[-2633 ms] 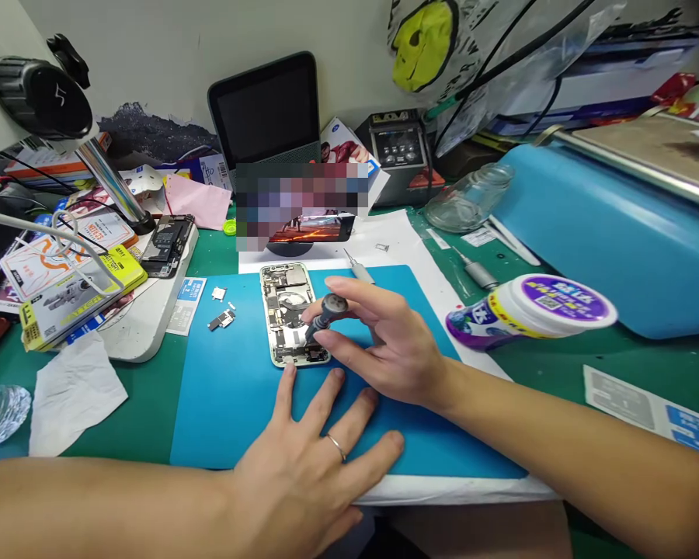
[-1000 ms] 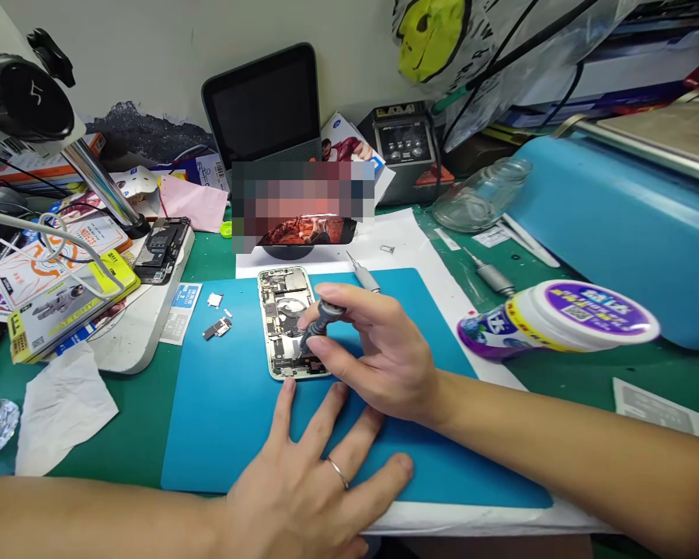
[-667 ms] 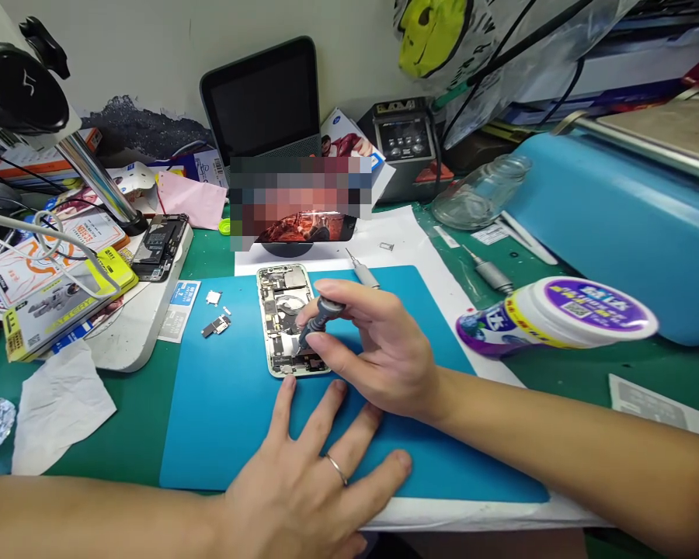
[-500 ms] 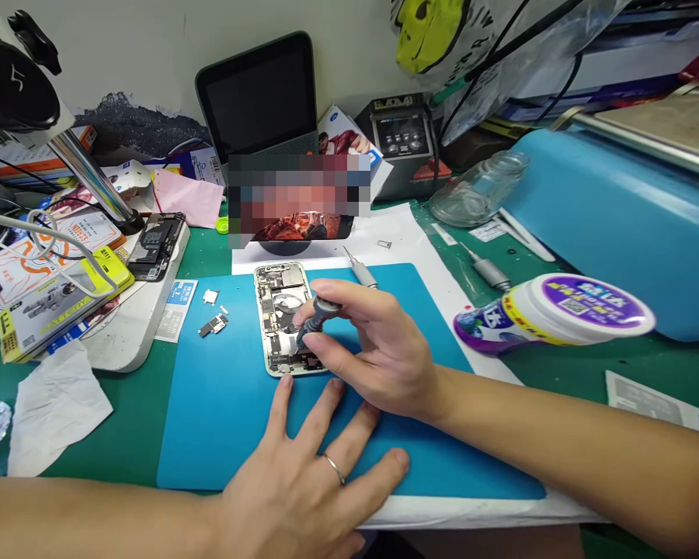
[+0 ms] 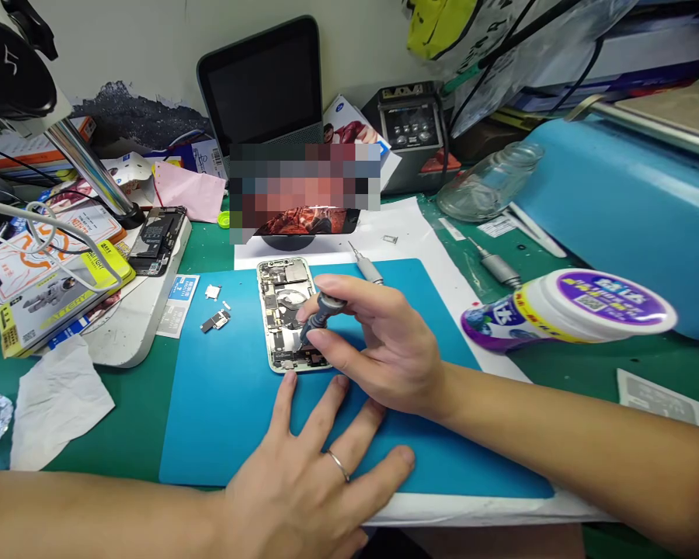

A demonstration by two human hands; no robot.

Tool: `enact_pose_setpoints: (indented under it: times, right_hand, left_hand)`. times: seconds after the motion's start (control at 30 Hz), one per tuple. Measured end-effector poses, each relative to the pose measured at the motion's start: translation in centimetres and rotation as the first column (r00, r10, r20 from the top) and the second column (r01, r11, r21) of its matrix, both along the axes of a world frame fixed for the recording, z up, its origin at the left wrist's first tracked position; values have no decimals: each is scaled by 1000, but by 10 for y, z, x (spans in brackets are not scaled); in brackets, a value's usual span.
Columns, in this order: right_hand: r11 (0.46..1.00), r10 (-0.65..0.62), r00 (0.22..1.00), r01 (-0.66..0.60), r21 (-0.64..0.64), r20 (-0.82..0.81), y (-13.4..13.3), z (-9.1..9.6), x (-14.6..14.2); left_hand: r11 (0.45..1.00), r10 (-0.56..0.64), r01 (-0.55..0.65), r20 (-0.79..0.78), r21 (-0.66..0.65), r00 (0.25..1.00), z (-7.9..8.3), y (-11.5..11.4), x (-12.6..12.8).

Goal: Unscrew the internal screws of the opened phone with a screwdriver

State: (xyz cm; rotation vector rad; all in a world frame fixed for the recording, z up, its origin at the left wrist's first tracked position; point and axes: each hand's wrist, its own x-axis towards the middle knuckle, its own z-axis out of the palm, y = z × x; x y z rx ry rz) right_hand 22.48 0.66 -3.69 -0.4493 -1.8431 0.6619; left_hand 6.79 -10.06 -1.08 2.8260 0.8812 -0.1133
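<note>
An opened smartphone (image 5: 275, 314) lies on the blue mat (image 5: 210, 419), its inner boards and coil showing. Above its lower half, my right hand (image 5: 387, 341) is closed round the dark handle of a small screwdriver (image 5: 325, 310), which tilts down to the phone. The screwdriver's tip is too small to make out. My left hand (image 5: 308, 473) lies flat with spread fingers, fingertips at the phone's lower edge, holding nothing. Left of the phone, small metal pieces (image 5: 216, 320) rest on the mat. Another screwdriver (image 5: 368, 266) lies behind my right hand.
At left are a second opened phone (image 5: 156, 239) on a white stand base, a yellow battery box (image 5: 64, 299) and tissue (image 5: 61, 407). At right stand a white-purple tub (image 5: 565, 307), a third screwdriver (image 5: 498, 265) and a glass jar (image 5: 489, 182). A screen (image 5: 262, 85) stands behind.
The whole view has shifted slightly. Both hands, the screwdriver and the phone keep nearly the same places relative to one another.
</note>
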Motion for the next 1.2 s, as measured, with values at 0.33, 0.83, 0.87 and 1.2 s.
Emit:
enact_pose_setpoints:
  times: [0.33, 0.83, 0.87, 1.2]
  right_hand:
    - [1000, 3, 1000, -3, -1, 21, 0, 1, 1]
    - [999, 29, 1000, -29, -24, 2, -1, 0, 2]
    - [999, 28, 1000, -28, -24, 2, -1, 0, 1]
    - [999, 40, 999, -40, -14, -1, 0, -1, 1]
  left_hand:
    - [1000, -1, 1, 5, 5, 1000, 0, 1, 0]
    - [1000, 1, -1, 14, 16, 1000, -2, -2, 1]
    - [1000, 2, -2, 14, 17, 1000, -2, -2, 0]
    - [999, -8, 8, 13, 41, 1000, -2, -1, 1]
